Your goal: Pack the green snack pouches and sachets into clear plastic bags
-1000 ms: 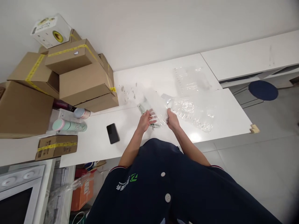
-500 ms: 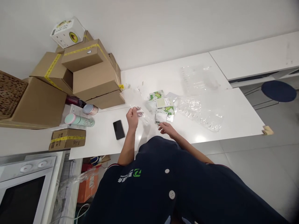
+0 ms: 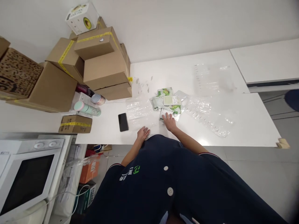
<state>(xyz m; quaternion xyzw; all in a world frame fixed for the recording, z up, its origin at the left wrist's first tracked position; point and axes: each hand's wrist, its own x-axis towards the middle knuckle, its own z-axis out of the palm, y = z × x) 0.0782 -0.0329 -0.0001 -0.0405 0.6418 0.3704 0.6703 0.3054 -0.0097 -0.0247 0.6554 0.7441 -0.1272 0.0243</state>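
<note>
A small heap of green and white packets (image 3: 166, 101) lies on the white table (image 3: 233, 130). My right hand (image 3: 169, 120) rests flat on the nearest packet, fingers stretched out. My left hand (image 3: 143, 133) hovers open near the table's front edge, holding nothing. Just beyond it lies an empty clear plastic bag (image 3: 139, 112). A black phone (image 3: 123, 122) lies to the left of that bag.
More clear plastic bags (image 3: 207, 115) lie to the right and at the back. Stacked cardboard boxes (image 3: 102, 65) fill the left back. A mint bottle (image 3: 87, 109) and a small taped box (image 3: 75, 124) sit at the left. A white appliance (image 3: 25, 174) stands below left.
My left hand has let go of the clear bag, which now lies flat on the table. My right hand has moved forward onto the packets. The camera view shifted right.
</note>
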